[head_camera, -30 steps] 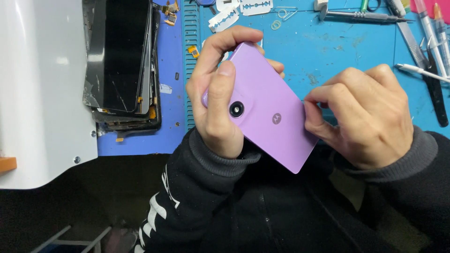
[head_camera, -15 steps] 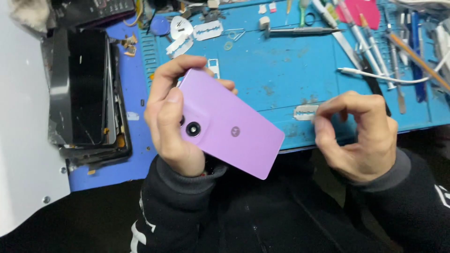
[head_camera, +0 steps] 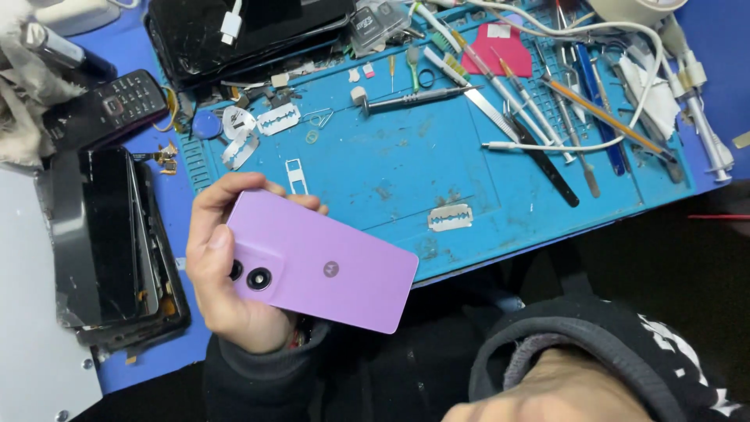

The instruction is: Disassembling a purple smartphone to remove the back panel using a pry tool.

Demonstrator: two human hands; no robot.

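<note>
Head view: your left hand (head_camera: 226, 273) grips a lilac phone (head_camera: 320, 270) back side up, fingers curled over its far edge and thumb lying beside the two round camera lenses; a small round emblem sits at the middle of the back. The phone is tilted, its lens end in your palm and its other end over the near edge of the blue work mat (head_camera: 406, 168). Your right hand (head_camera: 547, 391) shows only in part at the bottom edge of the frame, wrist and dark sleeve cuff, well apart from the phone; whether it is spread or closed cannot be told. On the mat just beyond the phone lies a razor blade (head_camera: 451, 217), flat and silver with a slotted centre. Further from the phone, toward the mat's far left, two more blades (head_camera: 266, 125) lie beside a round blue token. A slim white card tray (head_camera: 295, 176) lies just past your fingertips. Left of the phone, off the mat, a stack of cracked black screens (head_camera: 109, 242) stands against a white surface. Beyond that stack lies a black keypad handset (head_camera: 105, 105). At the mat's far right, tweezers, picks and a screwdriver (head_camera: 418, 98) lie crowded together under a white cable (head_camera: 625, 94).
</note>
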